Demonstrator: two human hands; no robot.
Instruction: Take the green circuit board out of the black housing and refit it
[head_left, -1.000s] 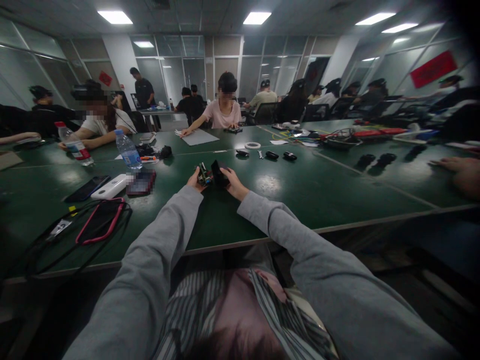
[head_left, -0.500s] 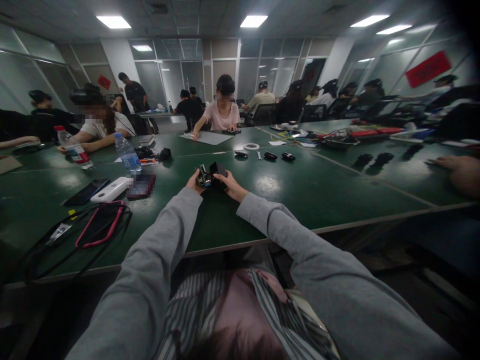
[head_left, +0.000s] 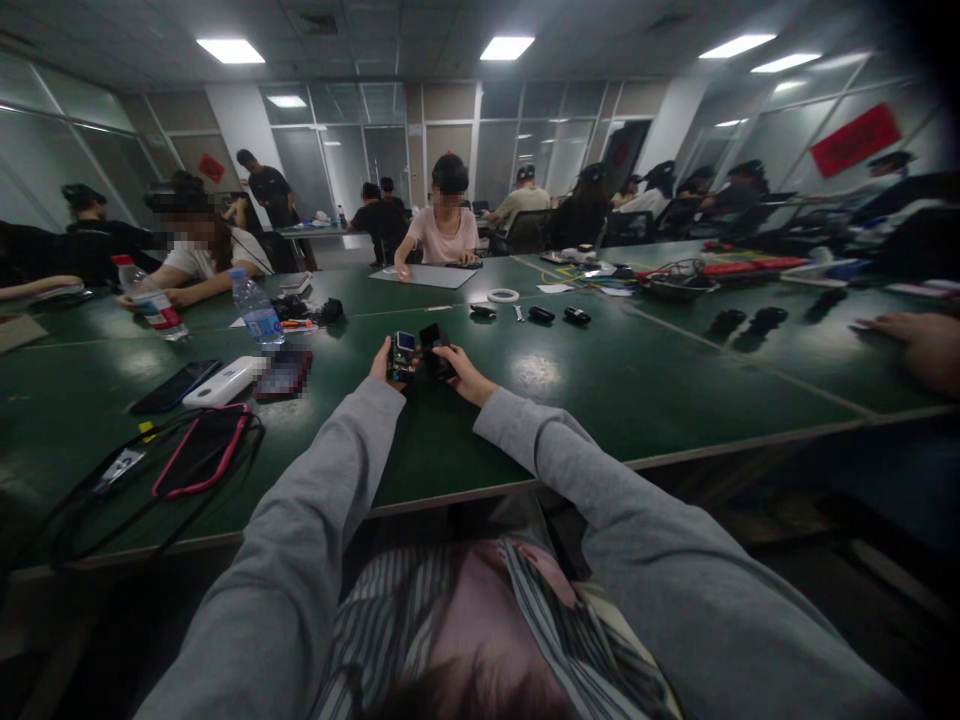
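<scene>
Over the green table [head_left: 570, 400], my left hand [head_left: 382, 366] is closed on a small circuit board [head_left: 403, 358] with a little screen on its upper part. Just to its right, my right hand [head_left: 463, 374] grips a black plastic case [head_left: 432, 345], thumb across its front. A narrow gap separates the board from the case. Beyond my hands lie several small black parts, among them one black piece [head_left: 541, 315], along with a small wrench [head_left: 519, 313] and a roll of white tape [head_left: 502, 295].
To the left stand two bottles, one red-capped [head_left: 154, 305] and one blue-capped [head_left: 256, 310]. Phones, a white device [head_left: 225, 381] and a pink-rimmed phone [head_left: 202, 450] with black cables lie nearer. A person [head_left: 442, 225] sits opposite; another person's hand [head_left: 904, 325] rests at right.
The circuit board has turned in my left hand, so its screen now faces me. The black case has tilted slightly in my right hand. The person opposite has shifted a grey sheet rightward.
</scene>
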